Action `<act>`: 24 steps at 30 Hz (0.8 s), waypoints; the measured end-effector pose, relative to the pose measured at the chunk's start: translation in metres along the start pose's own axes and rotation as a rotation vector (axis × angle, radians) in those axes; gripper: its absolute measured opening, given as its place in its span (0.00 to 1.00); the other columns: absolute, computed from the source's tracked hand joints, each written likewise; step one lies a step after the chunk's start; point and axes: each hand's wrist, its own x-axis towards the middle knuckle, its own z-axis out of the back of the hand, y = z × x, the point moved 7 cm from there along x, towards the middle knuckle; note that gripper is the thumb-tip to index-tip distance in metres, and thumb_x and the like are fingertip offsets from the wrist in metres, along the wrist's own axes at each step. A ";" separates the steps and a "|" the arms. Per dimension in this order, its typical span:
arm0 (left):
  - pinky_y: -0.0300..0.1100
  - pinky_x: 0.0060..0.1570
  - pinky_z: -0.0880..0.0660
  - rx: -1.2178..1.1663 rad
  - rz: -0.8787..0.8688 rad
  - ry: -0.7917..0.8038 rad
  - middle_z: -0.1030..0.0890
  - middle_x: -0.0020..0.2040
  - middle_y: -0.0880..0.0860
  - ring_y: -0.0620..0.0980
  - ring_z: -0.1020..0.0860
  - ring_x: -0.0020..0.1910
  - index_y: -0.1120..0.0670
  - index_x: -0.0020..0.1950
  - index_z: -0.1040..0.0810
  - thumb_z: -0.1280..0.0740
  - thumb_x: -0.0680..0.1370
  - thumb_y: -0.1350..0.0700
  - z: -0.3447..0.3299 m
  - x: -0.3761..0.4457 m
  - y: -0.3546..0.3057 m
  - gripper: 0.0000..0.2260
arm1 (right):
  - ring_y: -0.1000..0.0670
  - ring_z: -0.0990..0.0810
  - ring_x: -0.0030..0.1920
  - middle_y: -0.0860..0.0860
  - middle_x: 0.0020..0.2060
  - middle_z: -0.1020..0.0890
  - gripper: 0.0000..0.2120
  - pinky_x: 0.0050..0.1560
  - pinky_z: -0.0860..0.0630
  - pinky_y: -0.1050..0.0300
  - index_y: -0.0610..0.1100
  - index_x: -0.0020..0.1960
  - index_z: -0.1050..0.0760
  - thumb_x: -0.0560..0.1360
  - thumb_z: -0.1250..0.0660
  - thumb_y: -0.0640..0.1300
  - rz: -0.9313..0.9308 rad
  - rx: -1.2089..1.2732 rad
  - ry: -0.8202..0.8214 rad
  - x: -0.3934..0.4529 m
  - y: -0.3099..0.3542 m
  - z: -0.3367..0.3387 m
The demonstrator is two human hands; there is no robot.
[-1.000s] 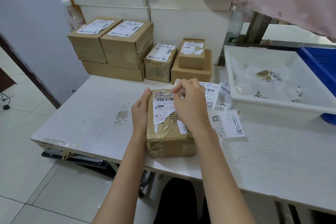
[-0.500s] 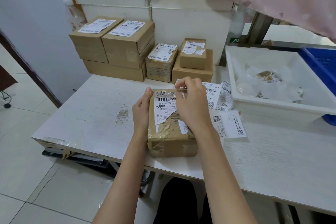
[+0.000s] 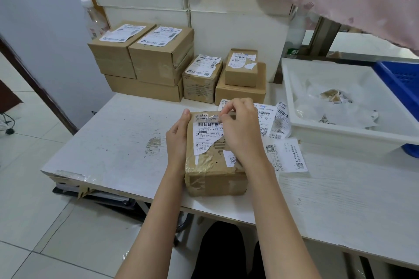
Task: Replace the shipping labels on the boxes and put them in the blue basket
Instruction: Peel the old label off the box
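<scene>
nothing has shifted: right hand pinches label (left hand steadies box), loose labels beside.

White counter, surface scuffed, tape peeling at its near left corner. Directly on it: a taped cardboard box at centre, stacked boxes along the back, loose labels beside a white tray at right.

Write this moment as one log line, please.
step: peeling old label | left hand: steadies box | right hand: pinches label top | blue basket: no box visible
</scene>
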 end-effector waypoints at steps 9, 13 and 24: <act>0.32 0.28 0.33 0.012 -0.015 0.001 0.29 0.25 0.46 0.41 0.31 0.24 0.52 0.28 0.29 0.37 0.82 0.49 -0.001 -0.002 -0.003 0.22 | 0.48 0.24 0.55 0.51 0.53 0.34 0.07 0.44 0.26 0.65 0.43 0.44 0.29 0.77 0.39 0.33 -0.033 -0.043 -0.129 -0.007 -0.002 0.008; 0.32 0.28 0.33 0.007 -0.016 0.013 0.29 0.24 0.45 0.41 0.31 0.24 0.47 0.22 0.27 0.37 0.82 0.49 -0.002 -0.003 -0.004 0.26 | 0.46 0.26 0.54 0.50 0.52 0.34 0.06 0.46 0.23 0.59 0.41 0.44 0.29 0.80 0.39 0.36 0.037 -0.140 -0.145 -0.005 0.002 0.007; 0.30 0.26 0.33 0.005 -0.004 0.011 0.28 0.22 0.44 0.39 0.30 0.22 0.51 0.27 0.27 0.37 0.82 0.50 -0.003 -0.004 -0.006 0.22 | 0.51 0.32 0.51 0.54 0.45 0.25 0.13 0.55 0.30 0.54 0.50 0.51 0.27 0.69 0.29 0.41 0.068 -0.175 -0.193 -0.011 0.008 0.019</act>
